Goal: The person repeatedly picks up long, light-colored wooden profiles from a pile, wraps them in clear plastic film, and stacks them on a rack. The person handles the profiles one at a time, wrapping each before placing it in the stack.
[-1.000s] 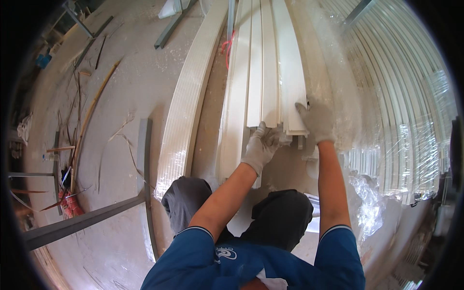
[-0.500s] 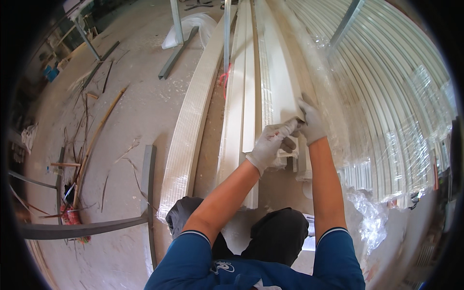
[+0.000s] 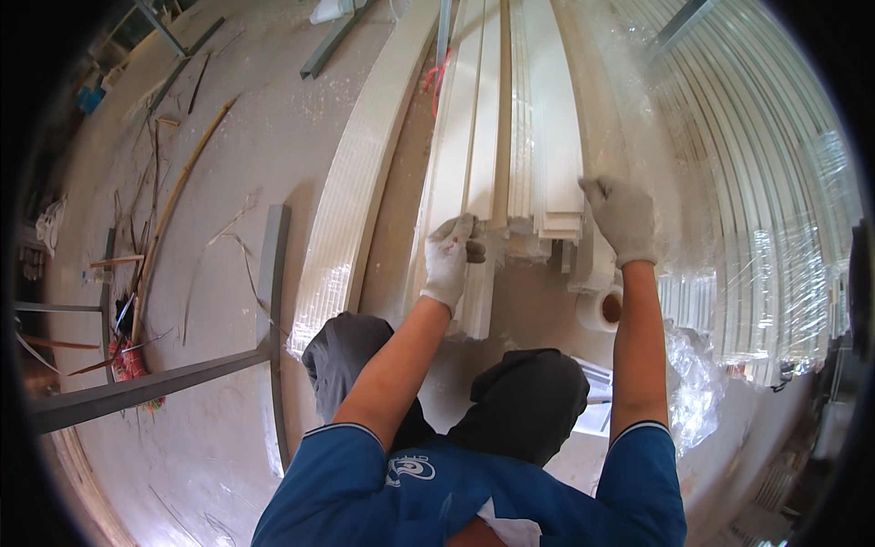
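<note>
Both of my hands wear pale work gloves. My left hand (image 3: 449, 262) is closed at the near end of a long white strip (image 3: 489, 169), its fingertips against the strip's corner; what they pinch, if anything, is hidden. Level with it, my right hand (image 3: 624, 219) is closed beside the right edge of a stack of long white panels (image 3: 558, 155), fingertips close to that edge. Whether something thin sits in those fingers cannot be made out. A roll of clear film or tape (image 3: 594, 311) lies below my right hand.
Film-wrapped panels (image 3: 342, 219) lie to the left, and a broad bundle of ribbed lengths (image 3: 738, 210) spreads on the right. Crumpled clear film (image 3: 697, 387) sits beside my right arm. A grey metal frame (image 3: 182, 387) and a bamboo pole (image 3: 178, 201) are at the left.
My hands were together over the panel end; they have come apart, left hand to the left, right hand to the right. The view has shifted, and the roll now shows more fully.
</note>
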